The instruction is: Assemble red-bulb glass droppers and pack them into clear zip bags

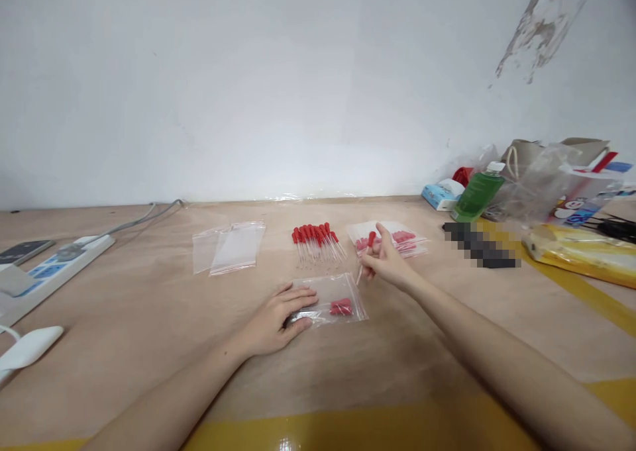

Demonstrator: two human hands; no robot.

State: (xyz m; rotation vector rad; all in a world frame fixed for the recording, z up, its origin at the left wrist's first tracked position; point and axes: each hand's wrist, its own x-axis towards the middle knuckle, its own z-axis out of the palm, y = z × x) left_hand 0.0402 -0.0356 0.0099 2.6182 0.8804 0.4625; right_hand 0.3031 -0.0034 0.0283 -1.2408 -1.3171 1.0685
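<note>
My left hand [283, 315] lies flat, fingers stretched out, over the left end of a clear zip bag [325, 289]. Red rubber pieces [341, 306] show inside the bag's right part. My right hand [382, 262] is closed on a dropper with a red bulb [371, 239]; its thin tube points down towards the bag's upper right corner. Behind the bag, several red-bulbed droppers [318, 242] lie in a row, bulbs away from me. A stack of filled bags [405, 239] with pinkish red contents sits just behind my right hand.
Flat clear bags [236, 247] lie left of the droppers. At far left are a power strip [64, 269] and a white plug [32, 348]. On the right stand a green bottle [477, 193], a tissue pack [440, 196], plastic bags [539, 173] and a yellow packet [586, 252].
</note>
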